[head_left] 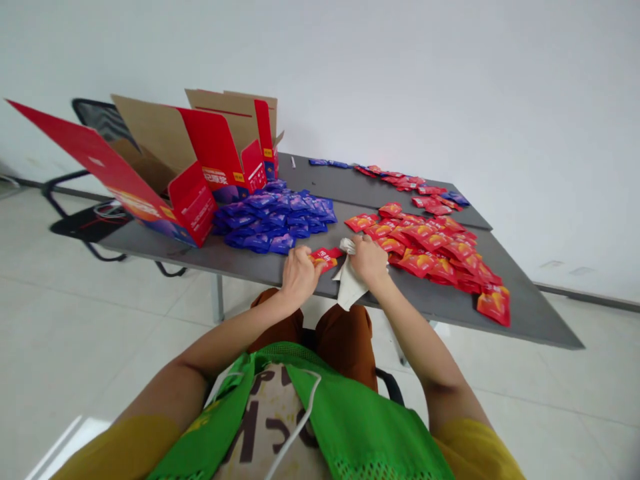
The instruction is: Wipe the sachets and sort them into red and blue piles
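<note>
Near the front edge of the table, my left hand [301, 275] is closed on one end of a red packet [326, 258] with an orange print. My right hand [369, 259] grips a crumpled white cloth [351, 288], which hangs down over the table edge. The cloth's top lies close to the packet's right end; whether they touch I cannot tell. Just right of my right hand spreads a large pile of red packets [425, 250]. Beyond my left hand, a heap of blue packets [275, 217] covers the table's left part.
Open red cardboard boxes [193, 200] with raised flaps stand at the left. Along the back of the grey table [520, 300] lie more red packets [400, 180] and a few blue packets [330, 163]. A black chair [83, 223] stands beyond the left end.
</note>
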A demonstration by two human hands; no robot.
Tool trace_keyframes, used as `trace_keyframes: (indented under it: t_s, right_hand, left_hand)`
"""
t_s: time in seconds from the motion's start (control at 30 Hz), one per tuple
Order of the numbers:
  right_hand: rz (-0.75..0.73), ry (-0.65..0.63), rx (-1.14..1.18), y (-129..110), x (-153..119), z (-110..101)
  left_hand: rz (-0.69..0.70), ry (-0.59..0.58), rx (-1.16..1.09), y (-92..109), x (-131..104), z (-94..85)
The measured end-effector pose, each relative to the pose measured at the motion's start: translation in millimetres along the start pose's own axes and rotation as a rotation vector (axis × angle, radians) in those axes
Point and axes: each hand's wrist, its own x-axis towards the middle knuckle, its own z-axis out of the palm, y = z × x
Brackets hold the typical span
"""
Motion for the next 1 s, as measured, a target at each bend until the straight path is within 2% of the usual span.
trace_keyframes:
  t_s: [0.07, 0.13, 0.2, 0.27, 0.37, 0.43, 0.5, 0.57, 0.63, 0.7, 0.73, 0.8, 0.9, 1.0]
  right_hand:
    - [0.02, 0.057, -0.018, 0, -13, 5]
    - [0.021, 0.109, -0.033, -5, -24, 11]
    - [0.019, 0.145, -0.034, -11, -31, 14]
    - [0.033, 0.153, -0.026, -16, -33, 16]
    - [0.083, 0.134, -0.015, -20, -33, 14]
    - [0.111, 0.122, -0.011, -23, -36, 13]
    - [0.128, 0.114, -0.009, -27, -42, 14]
    - [0.141, 0.108, -0.011, -31, -48, 14]
    - [0.155, 0.101, -0.005, -35, -52, 13]
    - [0.178, 0.094, 0.014, -39, -53, 11]
    - [0.195, 0.092, 0.025, -41, -52, 9]
    - [0.237, 0.082, 0.044, -43, -49, 6]
    - [0.279, 0.044, 0.077, -42, -43, 5]
    - [0.282, 0.013, 0.126, -37, -38, 7]
  left_hand:
    - [0.039, 0.009, 0.038, -2, 2, -2.7]
    - [0.048, -0.044, 0.056, -5, 6, -4.6]
    - [0.001, -0.107, 0.028, -8, 13, -5.3]
    - [-0.108, -0.118, -0.047, -11, 19, -6.5]
    - [-0.264, -0.028, -0.204, -13, 27, -17.2]
    - [-0.292, 0.08, -0.296, -10, 33, -33.8]
    - [-0.262, 0.173, -0.322, -1, 42, -56.7]
    - [-0.184, 0.213, -0.291, 14, 58, -80.3]
    - [-0.083, 0.197, -0.292, 33, 79, -96.4]
    - [-0.02, 0.111, -0.351, 54, 103, -98.3]
    - [-0.01, 0.051, -0.388, 64, 115, -92.9]
    - [-0.004, -0.045, -0.463, 82, 136, -70.2]
    - [-0.041, -0.103, -0.603, 107, 161, -14.1]
    - [-0.196, -0.23, -0.855, 132, 182, 49.3]
